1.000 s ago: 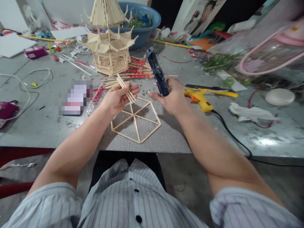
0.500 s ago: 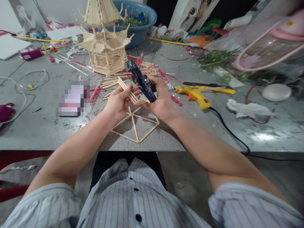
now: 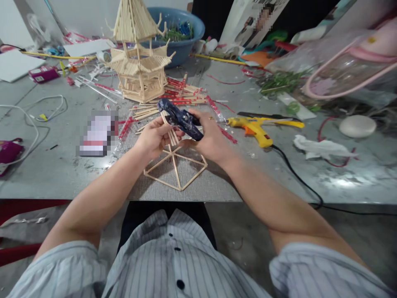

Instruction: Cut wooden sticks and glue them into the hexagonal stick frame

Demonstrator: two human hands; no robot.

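Several thin wooden sticks [image 3: 170, 129] are pinched together in my left hand [image 3: 155, 136], slanting up and to the left. My right hand [image 3: 208, 134] is wrapped round a dark blue, cutter-like hand tool [image 3: 186, 123]. The tool's far end lies at the upper part of the sticks; its jaws are too unclear to make out. Below both hands, a flat stick frame [image 3: 177, 167] with spokes meeting in its middle lies on the table. My hands hide its far side.
A stick-built pagoda [image 3: 141, 68] stands behind, with loose sticks [image 3: 186, 93] and red wrappers beside it. A yellow glue gun [image 3: 256, 128] with a black cord lies right, a phone [image 3: 96, 134] left. The grey table [image 3: 118, 178] ends near my body. A blue basin [image 3: 186, 45] stands behind.
My right hand has lowered and tilted the dark blue tool to the left, bringing its far end to the sticks. My left hand still grips the sticks.
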